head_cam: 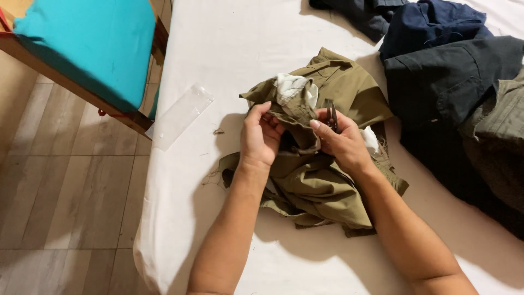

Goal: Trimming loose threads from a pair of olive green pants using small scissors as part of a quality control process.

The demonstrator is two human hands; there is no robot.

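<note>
An olive-green garment with a pale inner lining lies bunched on a white-covered table. My left hand pinches a fold of the olive cloth near its waistband. My right hand holds the same fold from the other side and also grips a small dark metal tool, like thread snips, against the cloth. Both hands sit close together above the middle of the garment.
A pile of dark blue, black and grey-green clothes lies at the right. A clear plastic sleeve rests near the table's left edge, with thread scraps beside it. A wooden chair with a teal cushion stands left, over wood flooring.
</note>
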